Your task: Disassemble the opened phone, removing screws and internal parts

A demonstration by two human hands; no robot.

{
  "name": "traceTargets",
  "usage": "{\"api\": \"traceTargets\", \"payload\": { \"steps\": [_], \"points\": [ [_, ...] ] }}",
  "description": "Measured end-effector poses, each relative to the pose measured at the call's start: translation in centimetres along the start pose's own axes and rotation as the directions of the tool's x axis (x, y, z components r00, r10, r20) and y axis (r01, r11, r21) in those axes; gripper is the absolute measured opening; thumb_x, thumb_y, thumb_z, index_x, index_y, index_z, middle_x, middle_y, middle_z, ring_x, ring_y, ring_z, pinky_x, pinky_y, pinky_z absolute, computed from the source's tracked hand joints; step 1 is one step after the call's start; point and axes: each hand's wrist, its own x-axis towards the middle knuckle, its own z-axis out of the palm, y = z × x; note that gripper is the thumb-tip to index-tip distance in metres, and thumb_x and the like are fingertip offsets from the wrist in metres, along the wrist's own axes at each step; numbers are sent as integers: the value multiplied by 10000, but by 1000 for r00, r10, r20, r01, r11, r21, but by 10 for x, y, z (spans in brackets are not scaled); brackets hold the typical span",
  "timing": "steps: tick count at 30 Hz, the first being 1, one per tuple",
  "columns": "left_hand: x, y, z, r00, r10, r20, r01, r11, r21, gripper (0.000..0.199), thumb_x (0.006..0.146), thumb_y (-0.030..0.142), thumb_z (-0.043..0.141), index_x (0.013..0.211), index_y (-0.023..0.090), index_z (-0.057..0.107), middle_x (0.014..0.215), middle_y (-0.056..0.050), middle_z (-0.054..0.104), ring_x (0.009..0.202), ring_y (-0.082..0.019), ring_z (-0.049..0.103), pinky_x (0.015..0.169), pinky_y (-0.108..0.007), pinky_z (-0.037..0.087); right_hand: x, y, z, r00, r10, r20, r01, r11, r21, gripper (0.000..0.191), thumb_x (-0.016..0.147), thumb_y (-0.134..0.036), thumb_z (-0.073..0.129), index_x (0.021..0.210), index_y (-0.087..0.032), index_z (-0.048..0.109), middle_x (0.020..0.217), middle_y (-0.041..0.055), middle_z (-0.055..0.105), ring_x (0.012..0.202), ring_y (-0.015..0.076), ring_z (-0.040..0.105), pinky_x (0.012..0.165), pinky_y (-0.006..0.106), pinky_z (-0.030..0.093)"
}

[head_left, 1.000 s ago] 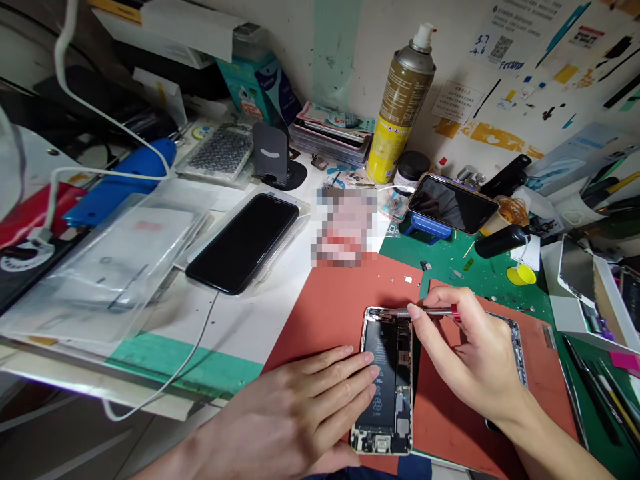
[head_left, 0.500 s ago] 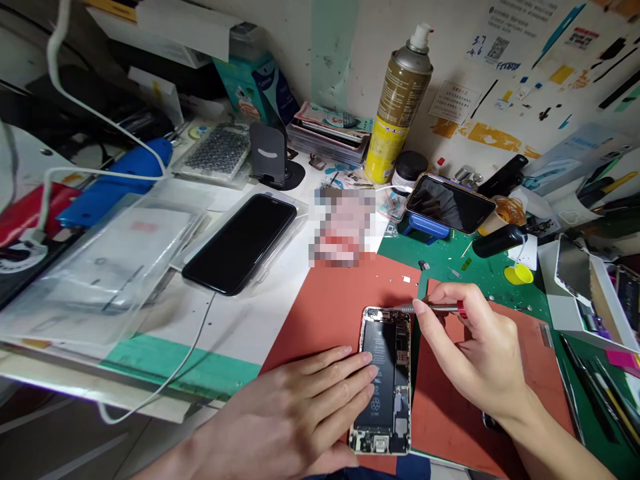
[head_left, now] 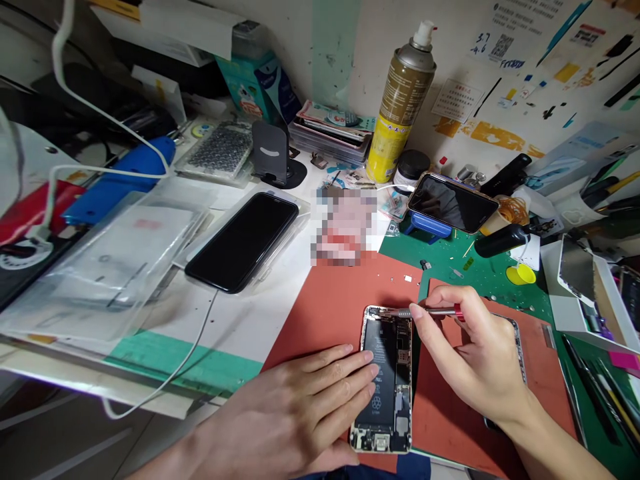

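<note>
An opened smartphone (head_left: 401, 373) lies on a red-brown mat, its black battery (head_left: 383, 340) and inner parts showing. Across its left edge rests my left hand (head_left: 310, 407), fingers stretched flat with the tips on the battery and the thumb low by the phone's bottom left corner. My right hand (head_left: 465, 353) pinches a thin screwdriver (head_left: 403, 313) with a grey shaft and a red end, held almost level. Its tip is at the phone's top left inner corner. Partly hidden under my right hand, another phone part with a dark edge (head_left: 520, 347) lies on the mat.
A black phone (head_left: 243, 243) lies on a clear case to the left, a white cable beside it. Behind stand a yellow spray can (head_left: 395, 113) and a propped phone (head_left: 453, 203). Right are a white box (head_left: 575, 300) and several tools (head_left: 600, 393). Small bits litter the green mat (head_left: 460, 253).
The screwdriver tip has shifted left along the phone's top edge, and my right hand has moved slightly left with it. My left hand stays on the phone. The whole view has shifted slightly.
</note>
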Motion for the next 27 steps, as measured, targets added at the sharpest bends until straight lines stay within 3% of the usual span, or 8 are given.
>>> {"api": "traceTargets", "payload": {
  "steps": [27],
  "points": [
    [1,0,-1,1000,4,-4,-4,1000,3,477,1014,550,610,1294,177,708,1439,-25,690,1390,-188,597,1266,-338,380,1,-1,0,1000,-16,-11,15,999,-29,95,996,-183,646,1020,-229,566,846,-14,729,642,105,696,535,197,535]
  ]
}}
